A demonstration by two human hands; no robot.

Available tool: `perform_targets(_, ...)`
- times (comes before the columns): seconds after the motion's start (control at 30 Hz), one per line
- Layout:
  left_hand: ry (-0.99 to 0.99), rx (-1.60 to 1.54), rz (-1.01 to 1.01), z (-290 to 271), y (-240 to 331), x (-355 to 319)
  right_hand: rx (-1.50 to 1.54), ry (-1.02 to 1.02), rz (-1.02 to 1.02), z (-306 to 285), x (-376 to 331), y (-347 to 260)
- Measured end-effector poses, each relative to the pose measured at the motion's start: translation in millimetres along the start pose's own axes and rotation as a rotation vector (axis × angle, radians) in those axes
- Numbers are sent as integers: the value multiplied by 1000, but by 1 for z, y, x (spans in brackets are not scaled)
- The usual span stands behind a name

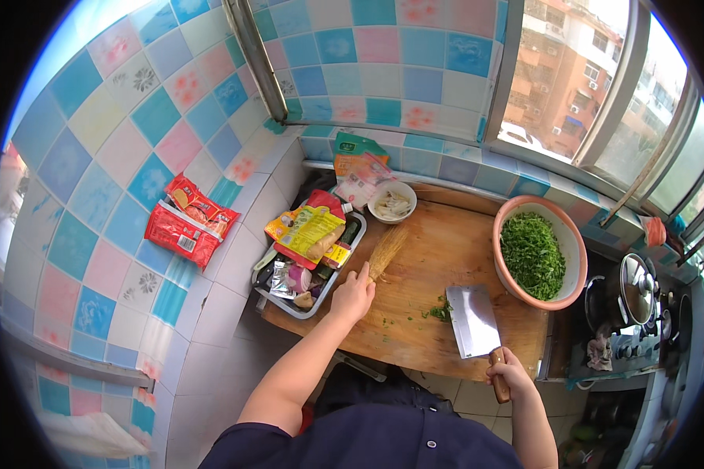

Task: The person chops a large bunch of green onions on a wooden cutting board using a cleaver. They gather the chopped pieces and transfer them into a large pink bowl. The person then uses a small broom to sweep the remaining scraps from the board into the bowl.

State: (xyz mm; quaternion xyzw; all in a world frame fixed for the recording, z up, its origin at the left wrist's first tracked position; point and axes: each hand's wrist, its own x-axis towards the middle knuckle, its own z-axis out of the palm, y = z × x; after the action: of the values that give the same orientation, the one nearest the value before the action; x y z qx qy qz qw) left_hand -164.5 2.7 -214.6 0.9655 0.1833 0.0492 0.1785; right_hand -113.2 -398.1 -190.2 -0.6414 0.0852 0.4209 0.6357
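My left hand (353,297) is closed round the lower end of a small straw brush (387,252), whose bristles point away from me over the wooden cutting board (438,242). In my right hand (511,375) is the wooden handle of a cleaver (473,320). Its broad blade lies over the board near the front right. Beside the blade's left edge sits a little heap of chopped greens (440,310), with green bits scattered to its left. Many more chopped greens (532,254) fill the large orange-rimmed bowl (502,280) at the board's right side.
A white bowl (393,218) of pale pieces stands at the board's far left. Left of the board, a tray (297,311) holds packets and vegetables. Red packets (192,223) rest on the tiled ledge. A stove with a lidded pan (636,289) is at the right.
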Motion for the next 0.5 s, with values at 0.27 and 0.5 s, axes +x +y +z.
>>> perform_targets(0.27, -163, -130, 216, 9, 39, -64, -9, -5, -105, -35, -48, 5)
perform_targets(0.5, 39, -23, -270, 7, 7, -125, 2, -42, -157, -58, -60, 22)
